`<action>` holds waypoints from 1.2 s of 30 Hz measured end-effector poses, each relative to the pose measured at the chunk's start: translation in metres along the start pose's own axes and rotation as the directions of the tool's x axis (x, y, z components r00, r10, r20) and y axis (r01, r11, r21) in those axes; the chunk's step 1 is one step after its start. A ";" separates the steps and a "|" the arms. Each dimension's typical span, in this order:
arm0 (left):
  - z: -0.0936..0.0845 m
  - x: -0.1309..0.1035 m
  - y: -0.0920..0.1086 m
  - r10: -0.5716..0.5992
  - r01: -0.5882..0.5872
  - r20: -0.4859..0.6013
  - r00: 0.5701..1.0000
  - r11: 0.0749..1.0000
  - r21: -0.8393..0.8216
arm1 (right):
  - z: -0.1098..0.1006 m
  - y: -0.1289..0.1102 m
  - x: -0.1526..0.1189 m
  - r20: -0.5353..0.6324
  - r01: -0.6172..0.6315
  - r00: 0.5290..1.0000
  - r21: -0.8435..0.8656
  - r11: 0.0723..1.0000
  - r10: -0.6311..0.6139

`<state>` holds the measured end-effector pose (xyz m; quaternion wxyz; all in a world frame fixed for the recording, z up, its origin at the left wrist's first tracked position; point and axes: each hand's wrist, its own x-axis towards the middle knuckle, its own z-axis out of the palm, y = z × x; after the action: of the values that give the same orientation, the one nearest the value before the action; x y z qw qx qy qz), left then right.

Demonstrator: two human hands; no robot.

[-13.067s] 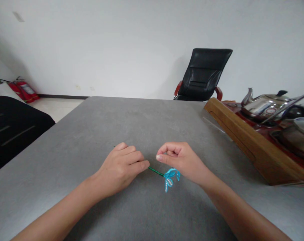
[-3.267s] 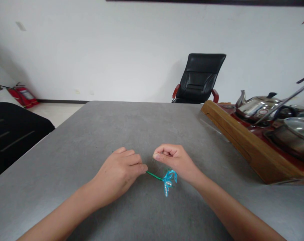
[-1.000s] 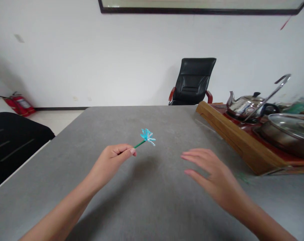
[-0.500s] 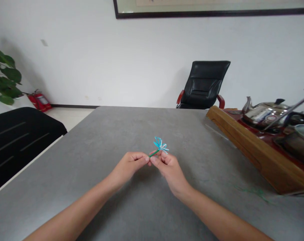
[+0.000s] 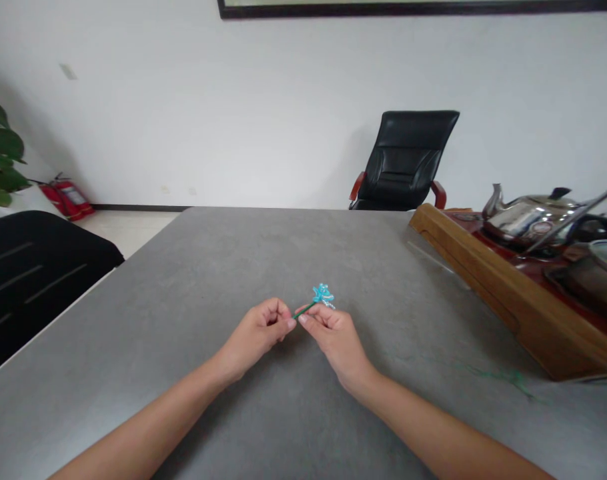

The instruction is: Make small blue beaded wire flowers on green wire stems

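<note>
A small flower with blue and silvery-white looped petals [image 5: 323,294] and a thin green stem [image 5: 305,309] is held above the grey table [image 5: 263,253]. My left hand [image 5: 263,328] pinches the lower end of the stem between thumb and forefinger. Close beside it, my right hand [image 5: 335,333] has its thumb and fingers closed around the stem just below the petals. The flower leans up to the right, its head above the right hand's fingers. The stem's lower tip is hidden by the left fingertips.
Loose green threads [image 5: 516,380] lie on the table at right, near a wooden tea tray [image 5: 508,307] bearing a metal kettle [image 5: 533,217] and a pot [image 5: 601,273]. A black chair [image 5: 411,160] stands behind the table; another black seat [image 5: 43,280] is at left.
The flower has turned, so its petals look more bunched. My left hand has shifted slightly left and down, a little apart from the right. The camera view has tilted slightly.
</note>
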<state>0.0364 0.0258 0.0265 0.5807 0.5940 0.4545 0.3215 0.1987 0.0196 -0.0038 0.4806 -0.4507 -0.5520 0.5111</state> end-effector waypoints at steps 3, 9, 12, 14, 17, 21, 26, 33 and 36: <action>0.001 0.002 -0.008 0.054 -0.052 -0.053 0.997 0.998 0.041 | -0.001 0.001 0.001 -0.008 -0.027 1.000 -0.011 1.000 0.027; 0.001 0.002 -0.017 0.214 -0.186 -0.100 0.972 0.954 0.233 | -0.001 0.004 0.001 0.029 -0.031 0.999 0.030 0.999 0.030; 0.001 0.001 -0.018 0.251 -0.213 -0.088 0.964 0.927 0.310 | -0.001 0.004 0.000 0.028 -0.041 0.999 0.066 0.997 0.039; 0.002 0.000 -0.018 0.274 -0.226 -0.088 0.958 0.905 0.360 | -0.001 0.004 -0.001 0.007 -0.072 0.997 0.090 0.993 0.072; 0.002 -0.002 -0.019 0.319 -0.235 -0.118 0.940 0.860 0.454 | -0.002 0.003 0.000 -0.038 -0.113 0.992 0.132 0.985 0.119; 0.002 -0.004 -0.021 0.372 -0.224 -0.156 0.915 0.789 0.572 | -0.002 0.002 0.001 -0.054 -0.141 0.987 0.164 0.976 0.152; 0.001 -0.005 -0.022 0.408 -0.231 -0.159 0.899 0.750 0.620 | -0.002 0.003 0.001 -0.039 -0.153 0.986 0.169 0.974 0.161; 0.000 -0.005 -0.027 0.427 -0.238 -0.149 0.892 0.723 0.648 | -0.001 0.004 0.000 -0.028 -0.145 0.988 0.184 0.972 0.153; -0.001 -0.005 -0.027 0.427 -0.232 -0.149 0.892 0.715 0.659 | 0.000 0.004 0.000 -0.032 -0.145 0.988 0.183 0.972 0.153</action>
<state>0.0293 0.0188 0.0007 0.2092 0.7703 0.5004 0.3354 0.1991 0.0202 -0.0077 0.4923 -0.4572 -0.4569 0.5830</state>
